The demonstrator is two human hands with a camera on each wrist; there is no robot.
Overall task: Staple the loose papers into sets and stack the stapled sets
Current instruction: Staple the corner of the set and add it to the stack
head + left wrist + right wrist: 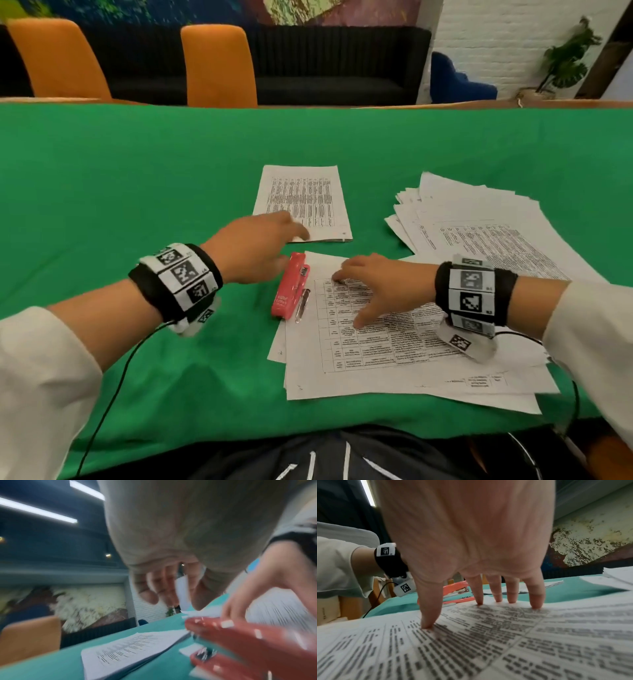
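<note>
— Where are the hands right now?

— The right hand (380, 287) is spread flat on the near papers (394, 346), just in front of the person. In the right wrist view its fingertips (536, 604) and thumb press straight down on the printed table of the top sheet; nothing is gripped.

— And the left?

— The left hand (253, 246) hovers over the green cloth (137, 192), between the stapler (290, 291) and the stapled set (305, 202). Its fingers hang loosely bent and hold nothing. In the head view the fingertips overlap the near edge of that set, but I cannot tell whether they touch it.

— Where does the stapler lie?

— On its side on the cloth, red, just beside the left edge of the near papers, with its mouth gaping and the metal arm showing. The left wrist view shows it close below the hand, blurred.

— Any other paper?

— A loose pile (479, 219) lies fanned out to the right, further back, its near edge overlapping the sheets under the right hand. The stapled set lies apart from both, squared up, beyond the stapler.

— What else is in view?

— Two orange chairs (219, 65) behind the table, a dark sofa (342, 61) against the wall and a potted plant (565, 61) at the far right. Both wrists wear black bands with printed markers.
</note>
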